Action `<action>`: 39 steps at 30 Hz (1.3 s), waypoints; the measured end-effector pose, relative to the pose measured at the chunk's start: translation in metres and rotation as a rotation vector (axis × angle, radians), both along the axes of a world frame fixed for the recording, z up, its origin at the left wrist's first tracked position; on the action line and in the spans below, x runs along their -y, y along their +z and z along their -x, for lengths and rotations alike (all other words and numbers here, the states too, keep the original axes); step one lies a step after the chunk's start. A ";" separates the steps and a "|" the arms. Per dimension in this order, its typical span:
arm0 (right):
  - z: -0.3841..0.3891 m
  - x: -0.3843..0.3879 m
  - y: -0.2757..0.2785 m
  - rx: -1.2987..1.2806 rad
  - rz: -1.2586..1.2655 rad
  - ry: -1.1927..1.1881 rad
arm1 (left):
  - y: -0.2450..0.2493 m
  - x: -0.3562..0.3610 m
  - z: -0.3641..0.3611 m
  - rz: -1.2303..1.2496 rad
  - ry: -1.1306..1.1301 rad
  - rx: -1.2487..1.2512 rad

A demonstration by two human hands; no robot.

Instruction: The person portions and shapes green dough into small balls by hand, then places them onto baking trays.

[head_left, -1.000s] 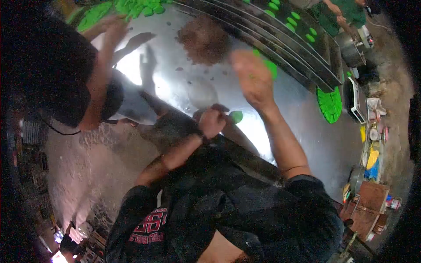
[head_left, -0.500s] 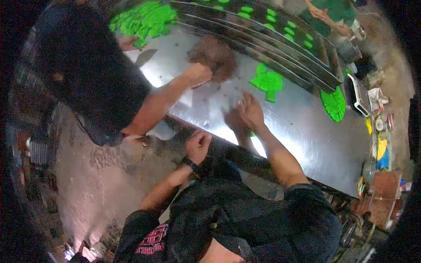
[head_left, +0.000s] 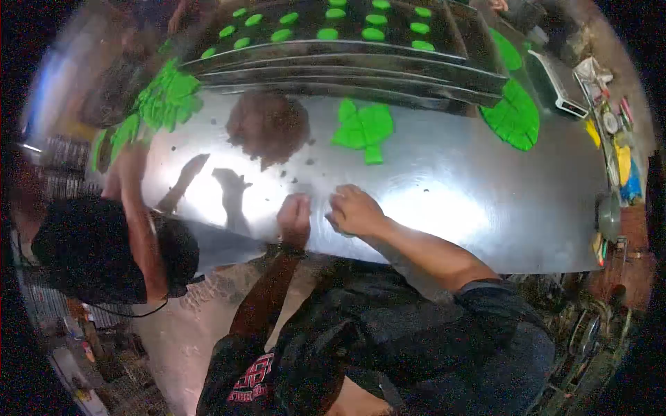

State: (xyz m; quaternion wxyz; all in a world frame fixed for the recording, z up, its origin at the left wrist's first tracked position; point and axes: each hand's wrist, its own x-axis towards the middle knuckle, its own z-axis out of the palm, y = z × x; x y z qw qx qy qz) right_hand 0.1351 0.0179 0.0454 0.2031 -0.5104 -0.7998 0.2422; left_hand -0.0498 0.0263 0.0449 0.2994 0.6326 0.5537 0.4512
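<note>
The person is leaning over a shiny metal table (head_left: 485, 201), with both hands sitting close together near its front edge. The left hand (head_left: 295, 218) is clenching into a loose fist, knuckles up, and is resting on the metal; whether anything is lying inside it cannot be told. The right hand (head_left: 354, 210), just beside it, is curling its fingers down onto the table surface, and the pictures are not showing whether it is grasping something beneath the palm. Small dark crumbs (head_left: 305, 163) are lying scattered just beyond the two hands. Farther back, a brown mound (head_left: 269, 125) is sitting on the table, and to its right a flat green dough piece (head_left: 364, 128) is lying apart from it. Behind these, long metal trays (head_left: 347, 62) are carrying rows of green dough balls (head_left: 327, 32). A round green sheet (head_left: 513, 114) is lying at the far right. On the left, a co-worker in black (head_left: 90, 249) is stretching an arm (head_left: 135, 208) up toward a green dough heap (head_left: 166, 97).
</note>
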 end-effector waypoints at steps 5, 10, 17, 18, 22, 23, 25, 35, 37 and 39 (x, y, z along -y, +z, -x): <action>-0.053 -0.001 0.004 -0.110 0.123 0.030 | -0.032 -0.019 -0.005 0.365 0.056 0.293; -0.089 -0.044 0.000 -0.236 -0.048 -0.429 | -0.059 -0.043 -0.049 0.094 0.032 0.197; -0.091 -0.088 -0.008 -0.317 0.372 -0.366 | -0.009 -0.058 -0.104 0.153 -0.037 -0.136; -0.085 -0.080 -0.003 -0.522 0.397 -0.341 | 0.001 -0.056 -0.104 0.204 -0.001 -0.082; -0.040 -0.025 0.035 -0.978 0.562 -0.272 | 0.026 -0.028 -0.078 0.190 0.004 -0.106; -0.030 -0.015 0.038 -0.806 0.518 -0.271 | 0.044 -0.019 -0.070 0.346 0.032 -0.201; -0.013 -0.001 0.020 -0.830 0.506 -0.201 | 0.021 -0.002 -0.052 0.243 0.207 -0.117; 0.073 0.025 0.034 -0.047 0.023 0.151 | -0.042 0.062 0.053 -0.008 0.332 -0.429; 0.046 -0.024 -0.005 -0.253 0.309 0.304 | -0.033 0.067 0.051 -0.012 0.297 -0.494; 0.044 -0.073 -0.003 -0.140 0.163 0.311 | -0.029 0.067 0.037 -0.016 0.330 -0.441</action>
